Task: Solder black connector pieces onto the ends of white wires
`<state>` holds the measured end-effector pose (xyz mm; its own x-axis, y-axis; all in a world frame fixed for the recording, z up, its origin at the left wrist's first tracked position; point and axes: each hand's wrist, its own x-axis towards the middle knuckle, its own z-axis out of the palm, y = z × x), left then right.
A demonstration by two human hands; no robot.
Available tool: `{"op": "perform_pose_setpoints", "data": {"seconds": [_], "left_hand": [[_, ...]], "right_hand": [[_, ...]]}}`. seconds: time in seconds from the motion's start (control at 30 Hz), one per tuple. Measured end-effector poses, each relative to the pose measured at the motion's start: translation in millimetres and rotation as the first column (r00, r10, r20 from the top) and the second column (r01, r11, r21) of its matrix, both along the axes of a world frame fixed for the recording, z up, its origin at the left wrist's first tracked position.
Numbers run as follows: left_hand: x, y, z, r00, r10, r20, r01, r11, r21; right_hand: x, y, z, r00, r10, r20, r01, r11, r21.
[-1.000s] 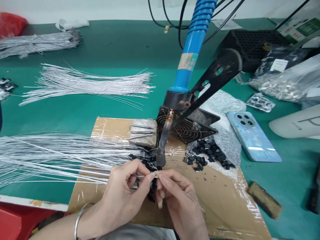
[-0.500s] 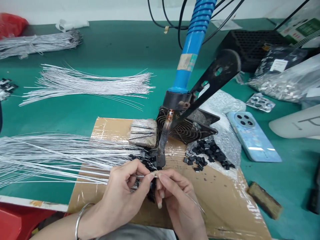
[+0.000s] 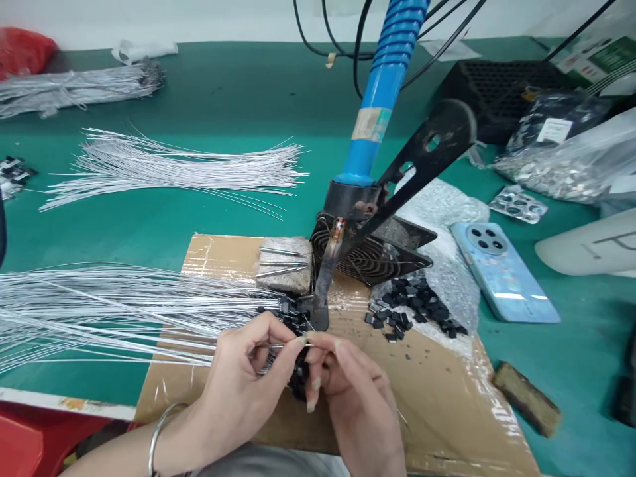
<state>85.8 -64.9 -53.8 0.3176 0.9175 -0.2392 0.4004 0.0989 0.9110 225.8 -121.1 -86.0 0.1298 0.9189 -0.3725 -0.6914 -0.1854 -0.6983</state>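
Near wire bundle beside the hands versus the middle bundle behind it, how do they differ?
The near bundle runs off the picture's left edge; the middle bundle shows both ends. The near bundle reaches onto cardboard; the middle bundle lies on the green table. Both are pale, thin wires lying sideways.

Pinching a thin silvery strand (image 3: 277,345) in the left hand (image 3: 243,381), close against the fingertips of the right hand (image 3: 358,391), over a cardboard sheet (image 3: 447,407) on the green counter (image 3: 213,222). Wearing a bangle (image 3: 155,434) on the left wrist. Facing a blue tube (image 3: 387,73) and black fan (image 3: 368,262), between loose pale wires (image 3: 114,298) to the left and small black pieces (image 3: 420,301), then a phone (image 3: 509,278), to the right
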Motion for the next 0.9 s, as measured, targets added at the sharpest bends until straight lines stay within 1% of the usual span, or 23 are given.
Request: {"op": "perform_pose_setpoints", "data": {"seconds": [0.1, 0.23, 0.43, 0.73, 0.9], "left_hand": [[-1, 1, 0.4, 1.0, -0.007, 0.022, 0.007, 1.0, 0.008], [0, 1, 4.4, 0.999, -0.023, 0.049, 0.02, 0.997, 0.075], [0, 3, 9.1, 0.996, -0.076, 0.056, 0.066, 0.984, 0.163], [0, 1, 11.0, 0.997, -0.066, -0.031, 0.071, 0.975, 0.213], [-1, 1, 9.5, 0.997, -0.061, -0.047, 0.071, 0.963, 0.26]], "right_hand": [[2, -1, -1.6, 0.995, 0.0, 0.099, -0.002, 1.0, 0.021], [0, -2, -3.7, 0.984, 0.012, 0.176, -0.016, 1.0, 0.021], [-2, -3, -2.3, 0.983, -0.001, 0.181, -0.005, 0.999, 0.035], [0, -2, -1.3, 0.987, 0.012, 0.16, -0.017, 0.999, 0.036], [0, -3, -0.7, 0.989, 0.008, 0.146, -0.015, 0.999, 0.044]]}}
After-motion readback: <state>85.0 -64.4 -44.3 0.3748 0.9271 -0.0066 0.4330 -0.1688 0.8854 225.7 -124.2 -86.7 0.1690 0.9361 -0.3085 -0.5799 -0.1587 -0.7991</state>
